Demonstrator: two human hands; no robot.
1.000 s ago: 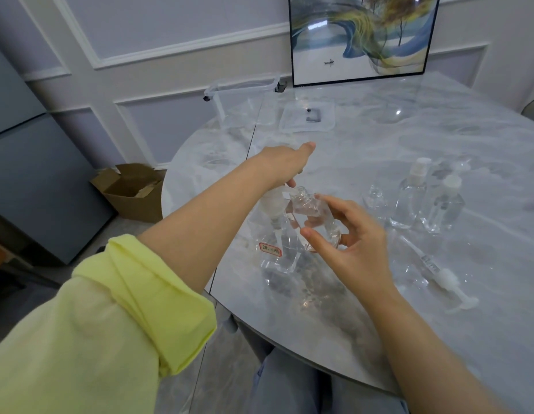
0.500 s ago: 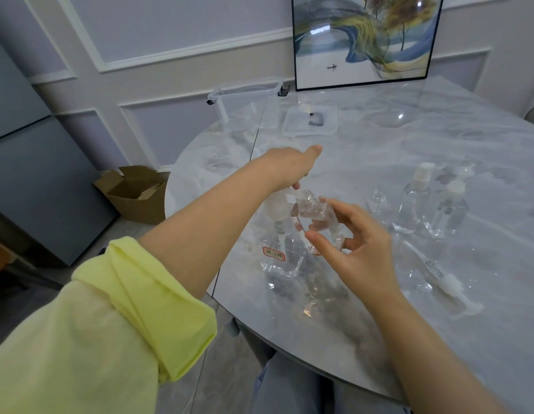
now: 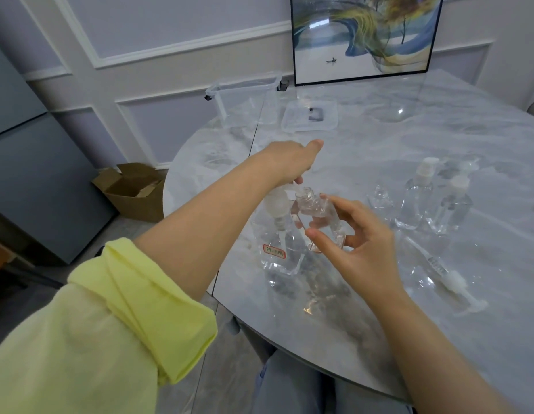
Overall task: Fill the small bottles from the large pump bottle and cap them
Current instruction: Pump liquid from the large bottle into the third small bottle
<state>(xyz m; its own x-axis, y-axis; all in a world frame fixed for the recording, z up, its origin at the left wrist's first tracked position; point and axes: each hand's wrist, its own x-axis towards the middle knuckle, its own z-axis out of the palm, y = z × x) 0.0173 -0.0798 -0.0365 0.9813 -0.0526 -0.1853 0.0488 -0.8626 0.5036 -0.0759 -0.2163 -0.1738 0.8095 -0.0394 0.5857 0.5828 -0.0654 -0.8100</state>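
Yellow sleeve (image 3: pixel 119 309): nearest to me, rolled up on the left forearm, which reaches out over the table edge toward the large pump bottle (image 3: pixel 282 243).
Table edge (image 3: pixel 289 351): the marble round's curved rim lies just near-side of the pump bottle, so I have little room to draw things toward me.
Right hand (image 3: pixel 361 249): just right of the pump bottle, thumb and fingers curled round a small open bottle (image 3: pixel 318 219), tilted with its mouth up under the spout.
Left hand (image 3: pixel 289 162): on top of the pump head, fingers bent down over it, index finger stretched forward; I judge it pressing rather than gripping.
Change: over the last second both hands and the small bottle have kept the same pose, shifting only slightly, so I judge pumping continues and this bottle is not yet full; its level I cannot tell.
Loose pump cap (image 3: pixel 452 282): lying flat, right of the pump bottle, probably for capping next.
Capped bottles (image 3: pixel 433 198): standing farther right, near an uncapped one (image 3: pixel 380 201).
Open room: bare marble beyond the pump bottle, up to a clear bin (image 3: pixel 244 100) and lid (image 3: pixel 310 115) at the far side.
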